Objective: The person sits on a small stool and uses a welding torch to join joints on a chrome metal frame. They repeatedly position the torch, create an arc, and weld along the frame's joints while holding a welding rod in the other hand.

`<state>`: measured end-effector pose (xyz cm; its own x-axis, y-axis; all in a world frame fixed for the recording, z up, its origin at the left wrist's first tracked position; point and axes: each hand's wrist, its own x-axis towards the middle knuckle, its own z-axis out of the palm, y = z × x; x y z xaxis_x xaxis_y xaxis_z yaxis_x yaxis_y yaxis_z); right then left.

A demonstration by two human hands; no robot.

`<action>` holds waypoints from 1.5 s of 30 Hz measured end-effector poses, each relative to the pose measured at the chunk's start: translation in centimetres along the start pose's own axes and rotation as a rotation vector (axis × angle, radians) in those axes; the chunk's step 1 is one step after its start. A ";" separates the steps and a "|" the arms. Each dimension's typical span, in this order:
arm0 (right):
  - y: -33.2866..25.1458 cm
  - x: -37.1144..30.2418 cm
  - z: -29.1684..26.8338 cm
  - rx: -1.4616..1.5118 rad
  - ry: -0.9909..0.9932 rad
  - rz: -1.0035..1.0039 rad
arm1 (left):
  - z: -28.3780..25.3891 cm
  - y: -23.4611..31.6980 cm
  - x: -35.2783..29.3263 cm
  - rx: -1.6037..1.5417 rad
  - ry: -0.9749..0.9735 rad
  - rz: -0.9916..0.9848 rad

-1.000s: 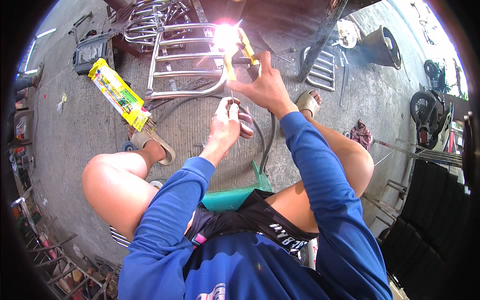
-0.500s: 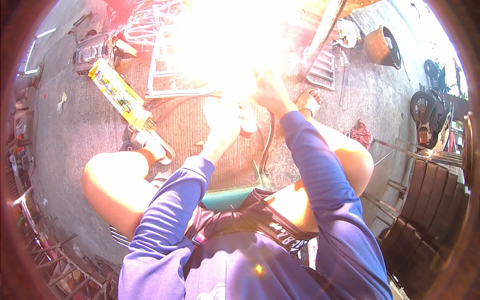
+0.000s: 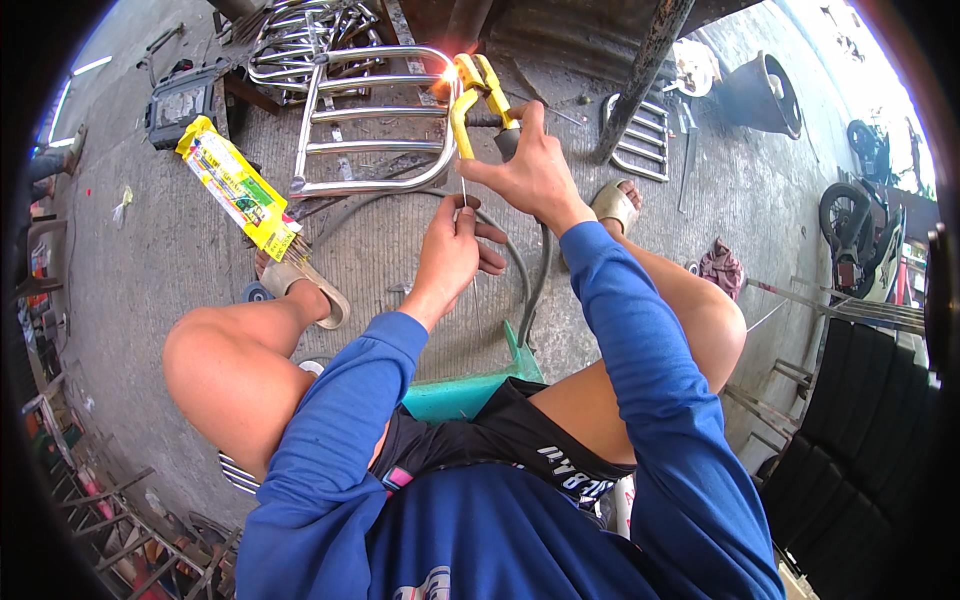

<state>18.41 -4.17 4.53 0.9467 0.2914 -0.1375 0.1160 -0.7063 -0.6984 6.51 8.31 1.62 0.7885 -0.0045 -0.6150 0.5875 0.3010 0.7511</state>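
My right hand [image 3: 540, 175] is closed on a yellow welding electrode holder [image 3: 466, 118], its thumb by the lower lever and the index finger along the black handle end. Beside the holder's jaws, an orange glow [image 3: 448, 75] sits on the upper right corner of a chrome tube rack [image 3: 380, 148] with several crossbars. Below it, my left hand [image 3: 450, 255] pinches a thin welding rod [image 3: 476, 300] between thumb and fingers; the other fingers are loosely bent. The rod runs from near the holder's lever down past the hand. Its upper end is hard to make out.
A yellow packet of rods [image 3: 235, 190] lies left, near a dark case [image 3: 185, 100]. More chrome racks [image 3: 300, 45] are piled behind. A black cable [image 3: 540, 290] curves over the concrete. A small rack [image 3: 640, 140], a slanted metal post [image 3: 645, 80] and a bucket [image 3: 762, 95] stand right.
The blinding white welding glare has shrunk to a small orange glow, so the rack and holder show clearly. Both hands stay in nearly the same place.
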 end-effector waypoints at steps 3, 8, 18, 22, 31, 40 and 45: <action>-0.1 0.0 -0.1 -0.006 -0.011 0.006 | 0.0 0.0 0.0 0.012 0.000 -0.013; -0.1 -0.2 0.2 0.105 0.006 0.031 | -0.1 -0.2 0.0 -0.057 0.013 -0.064; 0.0 0.1 0.1 0.092 -0.055 0.063 | -0.1 0.0 0.0 -0.112 0.021 -0.071; 0.2 0.1 0.4 0.061 -0.041 0.029 | -0.2 0.3 -0.1 -0.057 0.016 -0.076; 1.5 0.5 0.7 0.009 -0.018 -0.168 | -0.4 -0.2 -0.2 -0.049 -0.022 0.010; -0.4 0.1 -0.1 0.013 -0.049 0.072 | -0.2 -0.5 0.2 -0.051 -0.001 0.016; 0.1 0.3 0.2 0.006 -0.063 0.076 | 0.0 -0.5 0.2 -0.070 0.023 0.014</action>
<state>18.61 -4.06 4.29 0.9318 0.2775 -0.2339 0.0427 -0.7238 -0.6887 6.37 8.15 1.17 0.7919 0.0223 -0.6102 0.5614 0.3668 0.7419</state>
